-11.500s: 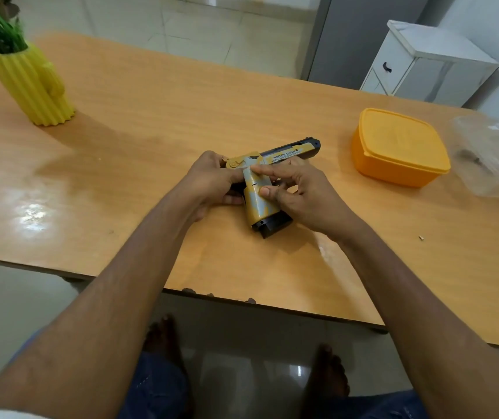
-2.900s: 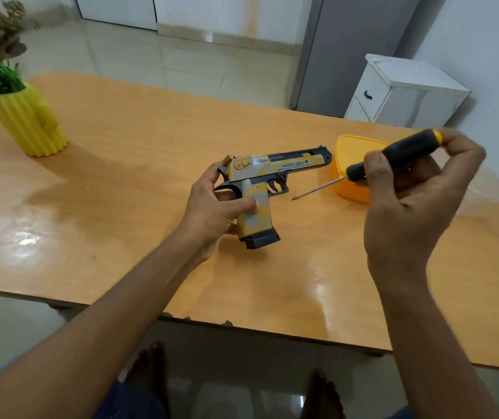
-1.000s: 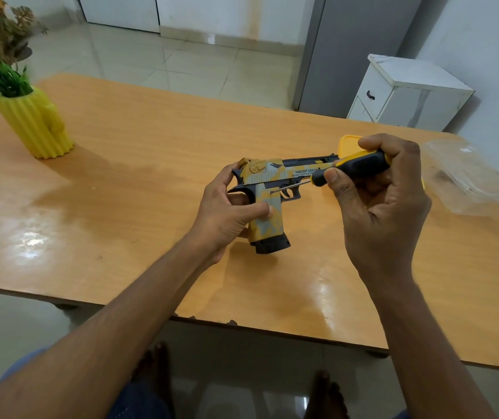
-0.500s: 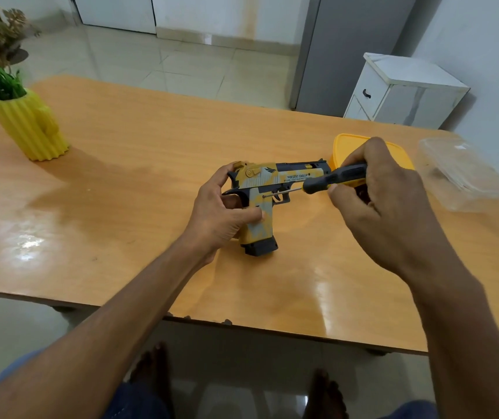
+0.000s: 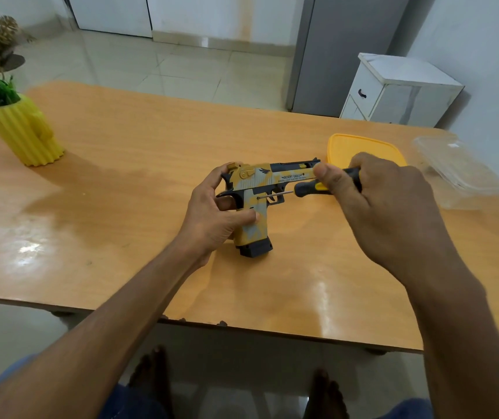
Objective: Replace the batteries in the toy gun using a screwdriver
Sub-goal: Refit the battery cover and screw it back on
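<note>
**Screwdriver tip at the gun's grip**

The toy gun (image 5: 254, 204) stands on the table (image 5: 139, 164) near its middle, black base down, barrel pointing right toward the yellow box (image 5: 345, 146). It is yellow and grey with a black slide top (the side reads "DESERT EAGLE").

The left hand (image 5: 215, 216) holds the gun from behind: fingers wrapped round the back of the grip, thumb lying across its lower part.

The right hand (image 5: 378, 204) is closed round the screwdriver (image 5: 311, 187), fingers curled over the black-and-yellow handle and thumb pressed on top. The tool lies nearly level, its thin metal shaft running left from the handle. The tip meets the side of the gun at the top of the grip, just behind the trigger guard. Whether it sits in a screw head is too small to tell.

The box is partly hidden behind the right hand. A clear plastic tub (image 5: 459, 173) lies to its right, near the table's edge. A ribbed yellow pot (image 5: 24, 134) with a green plant stands at the far left. Beyond the table, a white cabinet (image 5: 399, 92) stands on the tiled floor beside a grey door.
</note>
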